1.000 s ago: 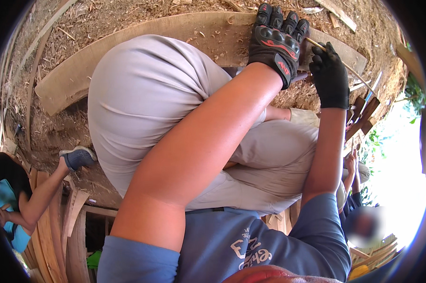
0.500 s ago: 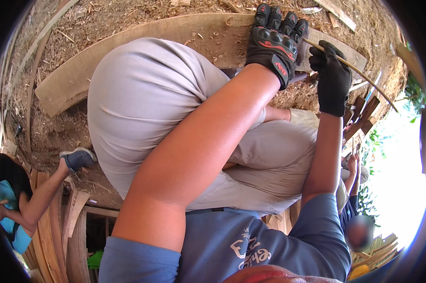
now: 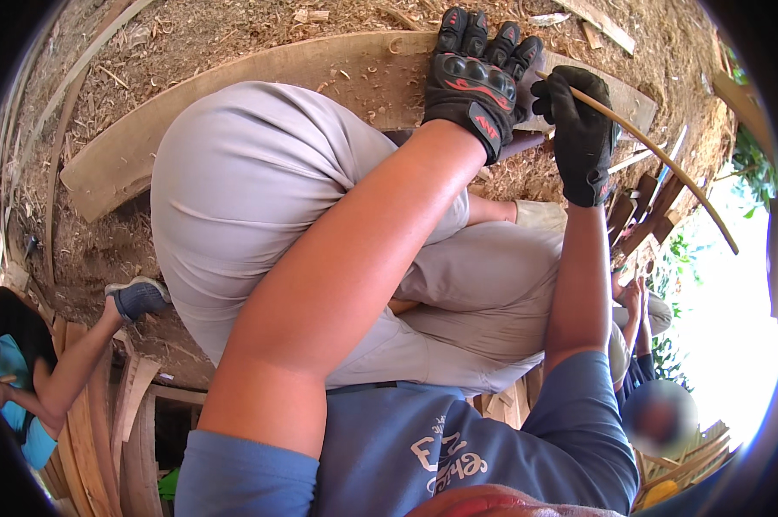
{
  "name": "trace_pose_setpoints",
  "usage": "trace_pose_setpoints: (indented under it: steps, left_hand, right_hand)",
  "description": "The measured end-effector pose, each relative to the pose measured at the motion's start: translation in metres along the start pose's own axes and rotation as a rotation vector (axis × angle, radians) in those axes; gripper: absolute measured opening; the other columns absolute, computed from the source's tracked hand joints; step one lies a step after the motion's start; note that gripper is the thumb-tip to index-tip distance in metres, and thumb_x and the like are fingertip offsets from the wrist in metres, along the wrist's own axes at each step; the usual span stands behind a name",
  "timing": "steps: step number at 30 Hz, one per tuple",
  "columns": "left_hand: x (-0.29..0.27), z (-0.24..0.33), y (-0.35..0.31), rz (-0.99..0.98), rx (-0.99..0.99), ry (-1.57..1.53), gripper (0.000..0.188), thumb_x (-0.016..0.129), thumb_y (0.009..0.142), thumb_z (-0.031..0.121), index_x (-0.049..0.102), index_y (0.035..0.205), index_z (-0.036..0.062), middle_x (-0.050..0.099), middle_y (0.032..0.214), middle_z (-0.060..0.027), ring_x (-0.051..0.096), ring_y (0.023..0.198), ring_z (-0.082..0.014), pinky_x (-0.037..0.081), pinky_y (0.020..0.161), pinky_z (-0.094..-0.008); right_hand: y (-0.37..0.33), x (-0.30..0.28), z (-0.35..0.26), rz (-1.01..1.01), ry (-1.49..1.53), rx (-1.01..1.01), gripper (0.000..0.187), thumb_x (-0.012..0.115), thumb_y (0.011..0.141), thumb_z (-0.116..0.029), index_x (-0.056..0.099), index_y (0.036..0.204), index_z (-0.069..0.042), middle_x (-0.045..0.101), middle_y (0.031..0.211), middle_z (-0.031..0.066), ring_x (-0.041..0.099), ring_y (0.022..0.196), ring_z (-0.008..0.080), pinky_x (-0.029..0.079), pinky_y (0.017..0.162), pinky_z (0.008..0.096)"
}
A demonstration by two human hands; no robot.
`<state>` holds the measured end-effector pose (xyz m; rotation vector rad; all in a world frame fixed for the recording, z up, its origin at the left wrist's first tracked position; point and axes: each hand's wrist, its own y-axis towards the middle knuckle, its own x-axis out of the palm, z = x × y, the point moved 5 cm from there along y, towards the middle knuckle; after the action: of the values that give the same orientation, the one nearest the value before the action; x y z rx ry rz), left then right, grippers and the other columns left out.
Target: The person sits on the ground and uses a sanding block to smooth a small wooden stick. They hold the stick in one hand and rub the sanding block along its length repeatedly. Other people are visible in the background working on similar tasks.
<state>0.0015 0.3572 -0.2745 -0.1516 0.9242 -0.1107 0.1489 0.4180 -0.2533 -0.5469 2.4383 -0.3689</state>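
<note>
My left hand (image 3: 479,79), in a black glove with red marks, lies flat with its fingers spread on a long curved wooden plank (image 3: 234,95) that runs across sawdust-covered ground. Just to its right my right hand (image 3: 581,129), in a plain black glove, is closed around a thin bent wooden stick (image 3: 673,172). The stick slants down and to the right, away from the plank. My knees in light grey trousers (image 3: 259,198) fill the middle of the view, below both hands.
A person in a turquoise top (image 3: 18,388) sits at the lower left, one leg in a grey shoe (image 3: 139,297) stretched toward me. Stacked wooden boards (image 3: 96,431) lie beside them. Another person (image 3: 656,414) sits at the lower right. Loose wood offcuts (image 3: 647,207) lie right of the plank.
My right hand has risen slightly and the stick has swung out, now slanting further down to the right. My left hand stays on the plank.
</note>
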Motion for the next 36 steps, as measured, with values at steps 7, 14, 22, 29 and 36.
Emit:
trace_pose_setpoints:
  steps: [7,14,22,29,36]
  left_hand:
    - [0.030,-0.001,0.004,0.117,-0.046,0.124,0.089,0.053,0.094,0.069,0.038,0.165,0.0185,0.037,0.171,-0.0124,0.029,0.159,-0.0394,0.005,0.131,-0.0610]
    - [0.025,-0.004,-0.007,0.105,-0.080,0.235,0.080,0.053,0.096,0.068,0.038,0.165,0.0315,0.039,0.171,-0.0069,0.027,0.160,-0.0370,0.008,0.132,-0.0596]
    - [0.025,-0.010,-0.001,0.129,-0.088,0.155,0.083,0.061,0.094,0.065,0.039,0.165,0.0299,0.039,0.171,-0.0057,0.029,0.159,-0.0369,0.007,0.132,-0.0598]
    - [0.023,-0.010,-0.002,0.167,-0.039,0.060,0.084,0.069,0.089,0.060,0.044,0.162,0.0262,0.044,0.167,-0.0086,0.035,0.156,-0.0396,0.009,0.131,-0.0604]
    - [0.023,-0.010,0.002,0.170,-0.017,0.078,0.088,0.068,0.087,0.066,0.043,0.163,0.0296,0.044,0.167,-0.0074,0.034,0.156,-0.0407,0.011,0.130,-0.0631]
  right_hand:
    - [-0.008,-0.003,0.011,-0.068,-0.448,-0.399,0.013,0.068,0.101,-0.007,0.072,0.113,-0.003,0.075,0.109,0.0105,0.073,0.093,0.0214,0.059,0.083,0.0334]
    - [-0.017,0.002,0.004,-0.050,-0.429,-0.342,0.014,0.072,0.099,-0.008,0.074,0.112,-0.004,0.077,0.105,0.0120,0.076,0.096,0.0247,0.059,0.084,0.0354]
    - [-0.019,0.004,-0.001,-0.032,-0.644,-0.520,0.014,0.069,0.100,-0.011,0.073,0.111,-0.004,0.077,0.111,0.0092,0.075,0.097,0.0234,0.058,0.084,0.0354]
    - [-0.015,0.006,-0.004,0.048,-0.593,-0.380,0.011,0.069,0.098,-0.011,0.073,0.108,-0.010,0.076,0.105,0.0098,0.074,0.094,0.0311,0.059,0.081,0.0390]
    - [0.000,0.007,-0.010,0.109,-0.691,-0.378,0.015,0.066,0.100,-0.023,0.074,0.109,-0.014,0.075,0.102,0.0091,0.074,0.089,0.0304,0.059,0.077,0.0391]
